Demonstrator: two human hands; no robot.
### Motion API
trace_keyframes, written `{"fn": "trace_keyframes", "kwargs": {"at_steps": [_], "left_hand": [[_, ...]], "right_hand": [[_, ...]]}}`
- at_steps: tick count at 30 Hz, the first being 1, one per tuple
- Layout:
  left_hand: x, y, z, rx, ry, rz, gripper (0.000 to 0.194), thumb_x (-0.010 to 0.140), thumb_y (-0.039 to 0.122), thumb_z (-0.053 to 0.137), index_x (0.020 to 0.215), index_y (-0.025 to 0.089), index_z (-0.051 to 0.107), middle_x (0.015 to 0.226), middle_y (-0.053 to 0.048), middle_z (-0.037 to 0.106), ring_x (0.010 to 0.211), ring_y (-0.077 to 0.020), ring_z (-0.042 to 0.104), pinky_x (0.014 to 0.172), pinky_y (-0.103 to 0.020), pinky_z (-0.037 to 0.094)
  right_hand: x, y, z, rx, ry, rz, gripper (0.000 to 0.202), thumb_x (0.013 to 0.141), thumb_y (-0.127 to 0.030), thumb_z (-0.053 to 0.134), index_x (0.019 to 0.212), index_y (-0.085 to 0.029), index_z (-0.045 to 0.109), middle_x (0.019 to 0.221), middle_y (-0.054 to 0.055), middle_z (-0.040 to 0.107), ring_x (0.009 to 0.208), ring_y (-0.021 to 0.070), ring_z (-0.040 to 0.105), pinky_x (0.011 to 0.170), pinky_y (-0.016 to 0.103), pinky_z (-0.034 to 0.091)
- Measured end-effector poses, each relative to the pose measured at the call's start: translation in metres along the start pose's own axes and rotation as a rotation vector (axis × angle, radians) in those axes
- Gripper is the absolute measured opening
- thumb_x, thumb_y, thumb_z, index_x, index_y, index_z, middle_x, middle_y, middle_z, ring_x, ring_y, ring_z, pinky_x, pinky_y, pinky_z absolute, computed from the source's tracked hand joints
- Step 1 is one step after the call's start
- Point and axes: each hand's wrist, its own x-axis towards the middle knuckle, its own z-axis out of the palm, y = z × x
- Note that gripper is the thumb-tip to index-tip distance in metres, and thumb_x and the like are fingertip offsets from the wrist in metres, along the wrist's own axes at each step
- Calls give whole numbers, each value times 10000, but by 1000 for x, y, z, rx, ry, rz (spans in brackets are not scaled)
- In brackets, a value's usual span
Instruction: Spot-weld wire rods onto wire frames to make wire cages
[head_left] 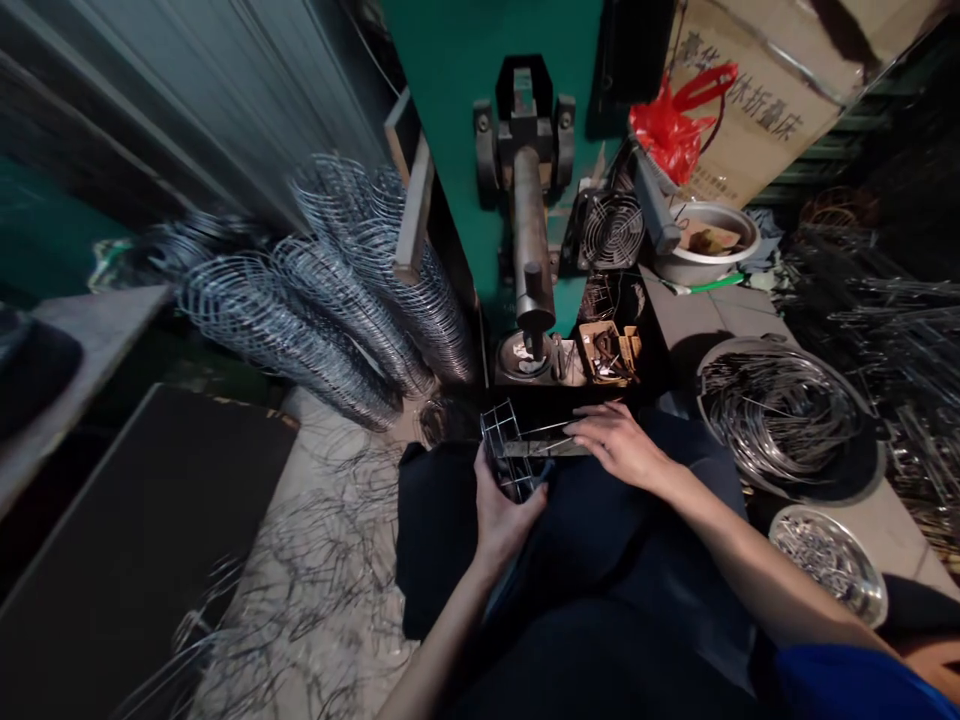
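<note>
My left hand [506, 515] is wrapped round a small wire basket [501, 428] with a square grid, keeping it tilted above my lap. Two thin metal rods [546, 430] reach from beside the basket toward my right hand [626, 450]. The fingers of that hand pinch the rods at their right end; whether the rods are joined to the basket, I cannot tell. Just beyond both hands stands a green machine [435, 60] with a round steel arm [529, 220] pointing down at a small round base [525, 358].
Tall stacks of wire rings [292, 335] lean at the left. Loose wires litter the floor [330, 540]. On the right are a tub of bent wires [780, 410], a metal bowl of small parts [825, 560] and a white pot [705, 265]. A cardboard box [787, 90] stands behind.
</note>
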Motion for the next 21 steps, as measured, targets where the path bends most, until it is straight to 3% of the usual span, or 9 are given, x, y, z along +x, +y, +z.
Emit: {"fn": "trace_keyframes", "kwargs": {"at_steps": [4,11,21], "left_hand": [[20,13,-3,63,19,49,1023,641,318,816,1493,202,262,1330,-157,536,1216,-292,569,980,-424,513],[51,30,-12,120,47,200,958,678,280,779,1486,201,271,1389,-134,504,1296,-276,508,1114,-449,404],[75,37,-20,82,20,184,996,655,285,780,1487,184,241,1343,-146,518,1220,-300,566,1016,-455,498]], "right_hand": [[15,-5,5,-171,80,7,364,980,-85,473,1263,-233,647,1095,83,716,1190,299,526,936,467,351],[44,-4,-1,-56,274,-105,235,996,-182,541,1175,-208,692,1048,66,724,1097,277,524,889,408,413],[74,4,-6,81,341,-185,233,996,-163,528,1140,-202,706,920,67,706,954,248,532,846,399,478]]}}
